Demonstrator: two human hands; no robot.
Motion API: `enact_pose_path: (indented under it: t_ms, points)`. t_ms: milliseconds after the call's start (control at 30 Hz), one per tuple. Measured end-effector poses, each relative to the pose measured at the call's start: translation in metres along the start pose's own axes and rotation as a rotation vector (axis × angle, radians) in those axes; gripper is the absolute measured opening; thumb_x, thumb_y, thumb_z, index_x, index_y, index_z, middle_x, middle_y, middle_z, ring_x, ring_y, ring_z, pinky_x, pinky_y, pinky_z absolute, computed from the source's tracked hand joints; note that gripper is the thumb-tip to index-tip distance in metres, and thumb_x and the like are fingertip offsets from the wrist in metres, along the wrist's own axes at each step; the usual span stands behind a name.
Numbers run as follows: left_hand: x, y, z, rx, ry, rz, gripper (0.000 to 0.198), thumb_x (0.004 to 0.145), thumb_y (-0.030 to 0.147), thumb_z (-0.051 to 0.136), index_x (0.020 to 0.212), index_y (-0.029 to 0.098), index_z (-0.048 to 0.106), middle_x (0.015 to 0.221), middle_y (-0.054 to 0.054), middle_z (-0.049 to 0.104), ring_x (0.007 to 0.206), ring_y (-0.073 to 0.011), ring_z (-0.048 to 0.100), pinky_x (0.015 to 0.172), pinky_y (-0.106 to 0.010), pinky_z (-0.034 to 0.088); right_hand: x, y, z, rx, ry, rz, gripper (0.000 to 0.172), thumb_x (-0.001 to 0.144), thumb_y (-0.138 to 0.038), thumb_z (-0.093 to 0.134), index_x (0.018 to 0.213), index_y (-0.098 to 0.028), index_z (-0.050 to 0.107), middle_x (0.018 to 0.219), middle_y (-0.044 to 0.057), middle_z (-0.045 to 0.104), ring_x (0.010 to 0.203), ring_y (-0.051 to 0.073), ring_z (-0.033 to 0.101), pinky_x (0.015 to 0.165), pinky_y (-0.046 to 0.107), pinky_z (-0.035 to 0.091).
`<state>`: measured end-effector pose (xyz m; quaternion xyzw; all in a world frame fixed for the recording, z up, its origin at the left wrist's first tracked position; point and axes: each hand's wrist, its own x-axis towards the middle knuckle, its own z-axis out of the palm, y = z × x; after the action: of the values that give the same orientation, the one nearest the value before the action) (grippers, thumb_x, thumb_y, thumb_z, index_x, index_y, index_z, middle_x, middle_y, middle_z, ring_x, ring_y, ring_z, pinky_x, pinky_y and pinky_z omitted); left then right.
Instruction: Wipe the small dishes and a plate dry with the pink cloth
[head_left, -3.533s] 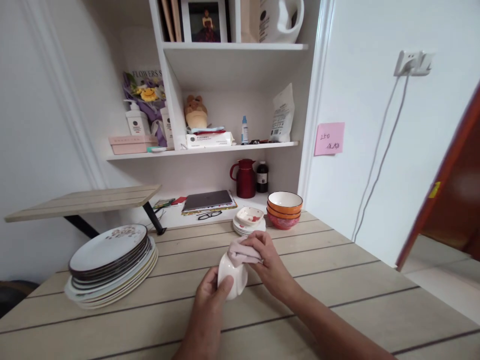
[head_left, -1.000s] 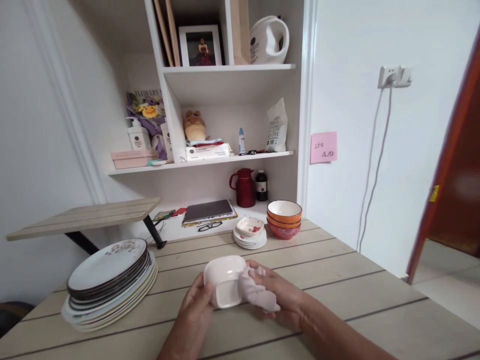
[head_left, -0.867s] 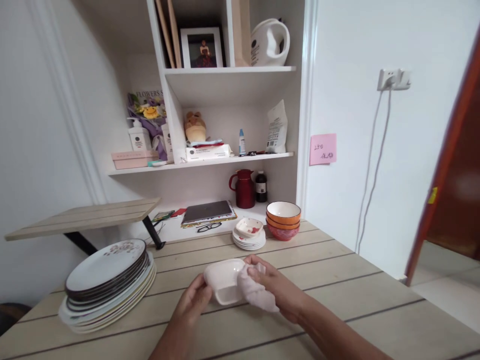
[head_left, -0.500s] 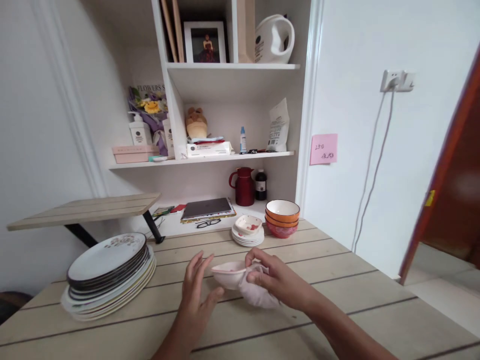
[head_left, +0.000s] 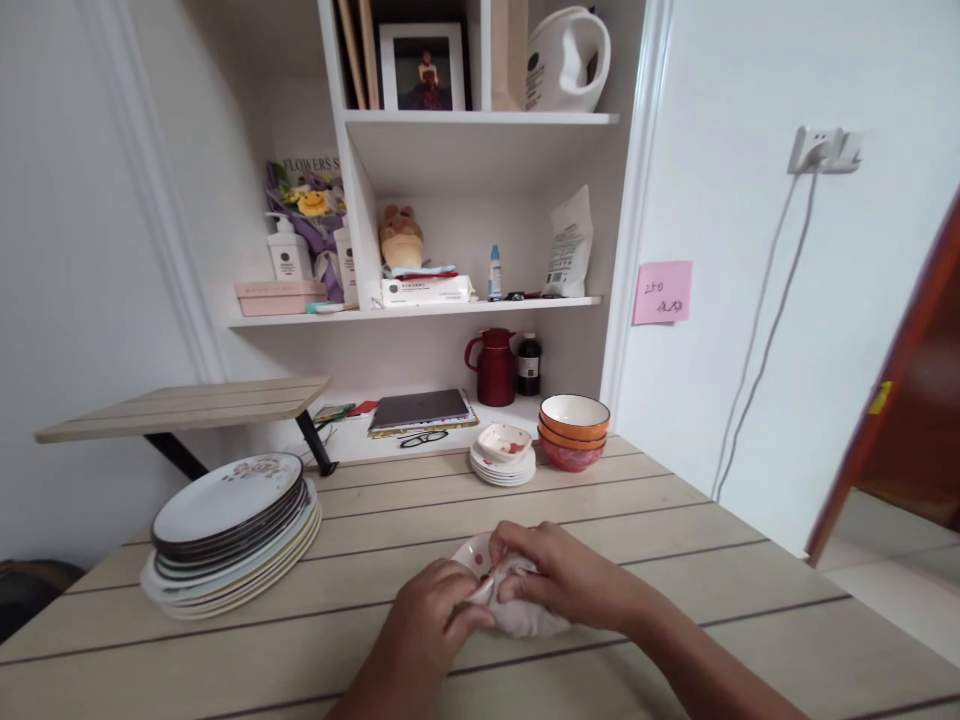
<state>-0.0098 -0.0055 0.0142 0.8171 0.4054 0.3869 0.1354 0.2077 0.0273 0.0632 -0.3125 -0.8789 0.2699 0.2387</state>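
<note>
A small white dish (head_left: 471, 551) with reddish dots is between my hands at the front of the table, partly hidden by them. My left hand (head_left: 431, 615) is closed on its near left edge, thumb and fingers pinching the rim. A pale cloth (head_left: 529, 610) is bunched in my right hand (head_left: 551, 565), which presses it against the right side of the dish. Behind my hands, a small square dish (head_left: 505, 443) with red marks rests on a stack of little white plates (head_left: 504, 475). Right of it stand orange and pink bowls (head_left: 574, 440), stacked.
At the left, a tall stack of plates (head_left: 232, 510) stands beside a raised wooden shelf (head_left: 187, 405) on black legs. At the back lie a laptop (head_left: 418, 408) and glasses (head_left: 424, 438), near a red jug (head_left: 496, 370) and dark bottle (head_left: 529, 366).
My left hand has gone from open beside the dish to closed on its rim. The dish is now tilted, its inside more visible. The view has shifted slightly.
</note>
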Motion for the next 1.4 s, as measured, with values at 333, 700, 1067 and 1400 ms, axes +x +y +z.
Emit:
enact_pose_path:
  t_ms: [333, 700, 1067, 1400]
  points:
    - [0.004, 0.016, -0.009, -0.657, 0.351, -0.536, 0.037, 0.074, 0.050, 0.070, 0.081, 0.015, 0.073, 0.071, -0.001, 0.064, 0.069, -0.0163, 0.050, 0.063, -0.024, 0.038, 0.007, 0.004, 0.000, 0.777, 0.555, 0.164, 0.038, 0.083, -0.049, 0.064, 0.111, -0.024, 0.057, 0.083, 0.000, 0.059, 0.072, 0.016, 0.053, 0.062, 0.025, 0.041]
    - [0.005, 0.024, 0.012, -0.814, 0.311, -0.542, 0.032, 0.073, 0.044, 0.073, 0.084, 0.014, 0.071, 0.073, -0.001, 0.064, 0.066, -0.0136, 0.050, 0.061, -0.022, 0.039, 0.012, 0.002, 0.032, 0.035, 0.623, -0.120, 0.031, 0.087, -0.016, 0.051, 0.109, -0.028, 0.067, 0.104, 0.007, 0.064, 0.099, 0.024, 0.056, 0.085, 0.038, 0.043]
    - [0.003, 0.010, 0.026, -0.953, 0.360, -0.518, 0.032, 0.078, 0.040, 0.071, 0.098, 0.015, 0.072, 0.082, -0.004, 0.070, 0.075, -0.0167, 0.058, 0.070, -0.025, 0.044, 0.021, 0.006, 0.044, 0.166, 0.689, -0.055, 0.032, 0.086, -0.017, 0.050, 0.107, -0.029, 0.072, 0.104, 0.008, 0.059, 0.098, 0.024, 0.057, 0.085, 0.039, 0.046]
    - [0.004, 0.011, 0.029, -1.120, 0.398, -0.541, 0.033, 0.075, 0.040, 0.075, 0.097, 0.016, 0.073, 0.088, -0.007, 0.072, 0.079, -0.0181, 0.062, 0.073, -0.026, 0.046, 0.025, 0.007, 0.049, 0.176, 0.700, -0.073, 0.031, 0.086, -0.020, 0.053, 0.109, -0.030, 0.072, 0.108, 0.009, 0.058, 0.102, 0.026, 0.055, 0.088, 0.041, 0.046]
